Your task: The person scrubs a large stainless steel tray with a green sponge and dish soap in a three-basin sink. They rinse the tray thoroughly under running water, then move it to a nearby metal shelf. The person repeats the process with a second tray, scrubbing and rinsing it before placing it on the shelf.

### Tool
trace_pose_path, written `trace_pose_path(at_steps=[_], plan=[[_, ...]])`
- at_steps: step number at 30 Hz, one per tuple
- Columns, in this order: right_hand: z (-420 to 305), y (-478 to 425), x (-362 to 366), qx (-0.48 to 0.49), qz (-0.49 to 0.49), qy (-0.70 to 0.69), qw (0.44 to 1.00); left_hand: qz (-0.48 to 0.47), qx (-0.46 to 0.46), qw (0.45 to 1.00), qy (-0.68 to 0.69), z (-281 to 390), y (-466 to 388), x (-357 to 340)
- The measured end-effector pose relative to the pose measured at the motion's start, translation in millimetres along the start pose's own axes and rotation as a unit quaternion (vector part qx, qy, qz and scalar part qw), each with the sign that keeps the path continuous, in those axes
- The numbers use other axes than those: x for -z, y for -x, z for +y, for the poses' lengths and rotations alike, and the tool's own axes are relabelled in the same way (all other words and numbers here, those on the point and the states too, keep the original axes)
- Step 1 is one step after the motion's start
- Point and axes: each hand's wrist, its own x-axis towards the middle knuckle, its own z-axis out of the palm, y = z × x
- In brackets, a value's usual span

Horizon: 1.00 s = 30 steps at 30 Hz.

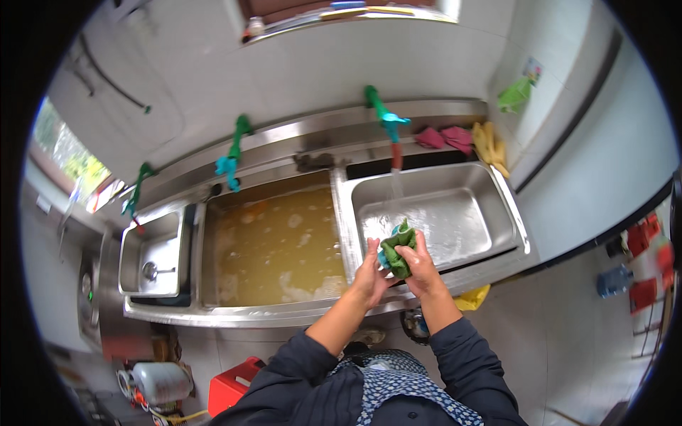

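Observation:
A crumpled green cloth (397, 253), with bits of teal showing at its edge, is bunched between my two hands above the front edge of the right sink basin (442, 205). My right hand (421, 268) grips it from the right, fingers pressed into the folds. From the left, my left hand (368, 278) cups it with the thumb up; some of its fingers are hidden beneath the cloth. Water runs from the right tap (394, 121) through a short red hose (396, 157) into the steel basin, just beyond the cloth.
Cloudy brownish water with foam fills the middle basin (277, 245). A small basin (146, 250) holds a ladle (152, 271). Pink cloths (445, 138) and yellow rubber gloves (489, 144) lie on the back right ledge. A red container (234, 386) and a gas cylinder (162, 382) stand on the floor.

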Motion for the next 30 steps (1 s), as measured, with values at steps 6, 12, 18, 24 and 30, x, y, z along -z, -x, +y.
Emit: trace_pose_path(at_steps=[6,12,18,24,30], plan=[[75.9,-28.1,-51.6,0.277,-0.006,0.519,0.809,0.023,-0.147,0.970,0.193,18.0,7.7,42.5],[91.7,-27.7,-85.8,0.318,-0.083,0.463,0.823,0.070,-0.160,0.958,0.228,36.2,23.1,57.1],[111.3,-21.9,-102.4,0.246,-0.106,0.463,0.845,0.193,-0.273,0.921,0.200,20.8,10.5,92.6],[138.6,-7.8,-75.8,0.197,-0.082,0.445,0.870,0.294,-0.230,0.906,0.199,41.8,13.7,110.1],[127.4,-2.0,-64.3,-0.013,-0.059,0.222,0.973,0.264,-0.230,0.923,0.157,42.6,5.5,119.7]])
